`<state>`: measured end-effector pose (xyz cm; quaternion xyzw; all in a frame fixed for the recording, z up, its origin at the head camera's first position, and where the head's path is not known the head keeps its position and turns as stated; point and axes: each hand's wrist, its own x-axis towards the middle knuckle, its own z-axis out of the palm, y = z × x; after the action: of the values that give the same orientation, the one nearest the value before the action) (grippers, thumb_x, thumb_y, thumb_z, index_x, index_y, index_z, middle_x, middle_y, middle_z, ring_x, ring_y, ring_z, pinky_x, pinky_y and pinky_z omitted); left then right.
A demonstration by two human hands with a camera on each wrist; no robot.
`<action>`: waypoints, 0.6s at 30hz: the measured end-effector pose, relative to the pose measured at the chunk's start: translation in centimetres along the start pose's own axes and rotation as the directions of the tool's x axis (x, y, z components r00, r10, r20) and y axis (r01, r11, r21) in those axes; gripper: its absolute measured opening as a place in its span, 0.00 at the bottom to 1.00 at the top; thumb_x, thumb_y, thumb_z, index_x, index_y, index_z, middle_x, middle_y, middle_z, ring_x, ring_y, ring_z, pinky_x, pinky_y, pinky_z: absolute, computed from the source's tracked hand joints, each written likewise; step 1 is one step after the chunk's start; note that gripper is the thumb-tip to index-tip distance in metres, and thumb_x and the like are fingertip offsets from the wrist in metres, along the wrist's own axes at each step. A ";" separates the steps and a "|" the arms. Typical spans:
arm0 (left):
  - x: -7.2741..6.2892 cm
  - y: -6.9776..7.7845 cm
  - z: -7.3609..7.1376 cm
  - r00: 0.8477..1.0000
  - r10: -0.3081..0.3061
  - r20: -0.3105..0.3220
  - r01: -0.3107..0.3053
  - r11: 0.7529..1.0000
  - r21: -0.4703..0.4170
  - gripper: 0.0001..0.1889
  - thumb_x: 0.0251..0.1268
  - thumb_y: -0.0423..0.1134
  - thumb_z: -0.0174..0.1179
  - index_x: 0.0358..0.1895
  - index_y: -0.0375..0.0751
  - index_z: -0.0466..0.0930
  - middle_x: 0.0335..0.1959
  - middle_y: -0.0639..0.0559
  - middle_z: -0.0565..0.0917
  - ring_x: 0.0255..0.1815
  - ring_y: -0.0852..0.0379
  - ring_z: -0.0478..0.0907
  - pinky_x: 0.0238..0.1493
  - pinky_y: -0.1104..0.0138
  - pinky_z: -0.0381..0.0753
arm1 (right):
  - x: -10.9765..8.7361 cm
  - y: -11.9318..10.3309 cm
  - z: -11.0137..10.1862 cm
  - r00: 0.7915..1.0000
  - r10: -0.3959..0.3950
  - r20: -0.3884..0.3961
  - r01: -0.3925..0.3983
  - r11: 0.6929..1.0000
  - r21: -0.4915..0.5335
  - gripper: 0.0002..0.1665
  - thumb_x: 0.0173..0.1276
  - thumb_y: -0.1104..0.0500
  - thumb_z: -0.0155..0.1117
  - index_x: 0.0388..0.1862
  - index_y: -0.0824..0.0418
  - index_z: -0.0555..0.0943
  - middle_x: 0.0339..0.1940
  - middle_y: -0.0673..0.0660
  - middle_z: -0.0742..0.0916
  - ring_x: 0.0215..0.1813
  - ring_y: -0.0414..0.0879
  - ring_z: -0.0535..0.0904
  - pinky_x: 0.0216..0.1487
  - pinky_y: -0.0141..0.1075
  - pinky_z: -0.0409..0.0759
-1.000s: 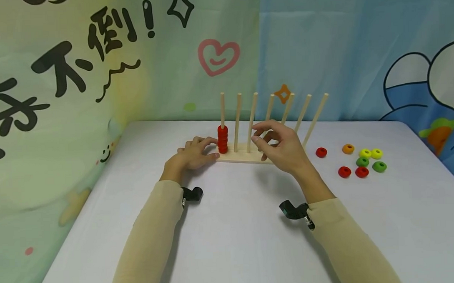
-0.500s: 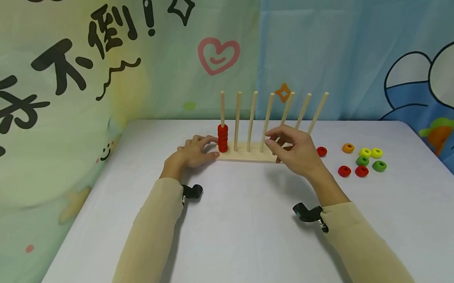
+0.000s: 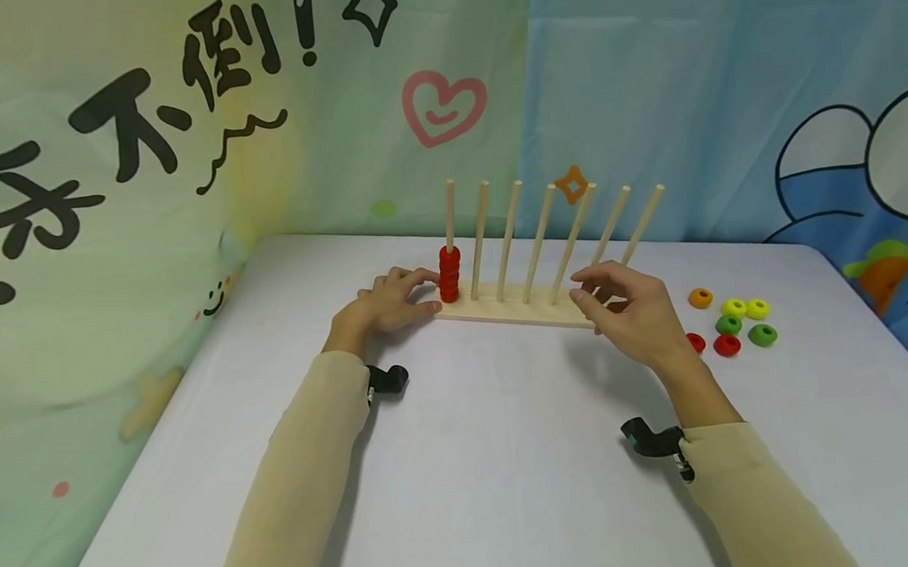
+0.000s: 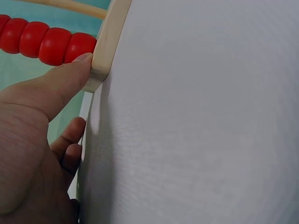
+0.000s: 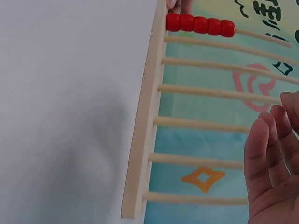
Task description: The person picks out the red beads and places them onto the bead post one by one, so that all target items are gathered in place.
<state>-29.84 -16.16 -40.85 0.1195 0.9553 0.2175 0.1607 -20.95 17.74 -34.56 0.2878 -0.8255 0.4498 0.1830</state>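
A wooden peg stand [image 3: 515,313] with several upright pegs stands on the table. Its leftmost peg carries a stack of red beads [image 3: 449,274]; the other pegs are bare. My left hand [image 3: 387,304] holds the stand's left end, thumb in front and index finger towards the back. In the left wrist view that thumb [image 4: 70,79] lies against the base's end, beside the lowest bead. My right hand [image 3: 635,310] hovers in front of the stand's right end, fingers loosely bent. The right wrist view shows nothing between its fingers [image 5: 257,154].
Loose beads lie to the right of the stand: an orange bead [image 3: 700,298], yellow beads [image 3: 758,309], green beads [image 3: 763,334] and red beads [image 3: 726,345]. My right hand and wrist partly cover this side. A printed cloth [image 3: 612,78] hangs behind the white table [image 3: 490,466].
My right hand has moved to the right along the stand, from its middle pegs to its right end, covering one red bead. The left hand stays at the left end.
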 end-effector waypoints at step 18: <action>-0.3 0.2 -0.2 1.000 -0.011 0.004 0.011 1.000 -0.005 0.30 0.67 0.64 0.53 0.71 0.71 0.61 0.74 0.47 0.58 0.72 0.40 0.54 0.60 0.42 0.60 | -2.6 1.3 -2.6 0.996 0.087 0.012 -0.086 0.993 -0.077 0.14 0.62 0.74 0.67 0.47 0.67 0.82 0.30 0.58 0.83 0.26 0.45 0.80 0.24 0.28 0.78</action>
<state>-29.62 -16.13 -40.49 0.1144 0.9550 0.2188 0.1641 -19.62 21.28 -35.47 0.2478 -0.8552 0.4231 0.1679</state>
